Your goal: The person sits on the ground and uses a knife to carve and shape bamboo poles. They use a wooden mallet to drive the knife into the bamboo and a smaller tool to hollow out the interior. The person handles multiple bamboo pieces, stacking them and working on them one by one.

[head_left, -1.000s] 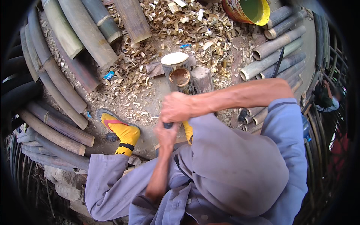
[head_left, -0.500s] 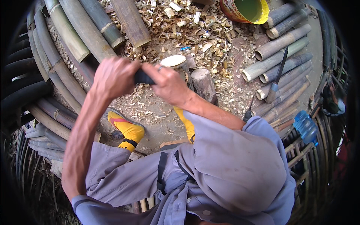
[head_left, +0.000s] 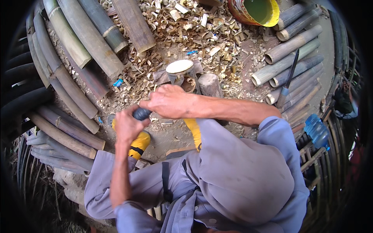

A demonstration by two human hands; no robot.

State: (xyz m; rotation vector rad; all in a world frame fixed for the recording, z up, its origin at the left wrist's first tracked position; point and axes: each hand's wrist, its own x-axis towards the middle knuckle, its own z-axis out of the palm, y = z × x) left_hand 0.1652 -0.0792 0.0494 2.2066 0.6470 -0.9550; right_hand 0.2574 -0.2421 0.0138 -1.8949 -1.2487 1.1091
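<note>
**Grey-blue workwear, yellow boots**

Dressed in a loose grey-blue shirt (head_left: 241, 182), cloth creased and folded over chest and lap. Sleeves (head_left: 278, 130) long but pushed up near the elbows, forearms bare. Small pale buttons down the front near the lower edge. Trousers (head_left: 112, 182) in the same grey-blue. Dark strap (head_left: 166, 182) running down over the lap. Yellow boots (head_left: 139, 143) with black trim, one on each foot, the second partly hidden behind the shirt. Left hand (head_left: 127, 126) and right hand (head_left: 169, 101) bare, no gloves, no rings visible.
</note>
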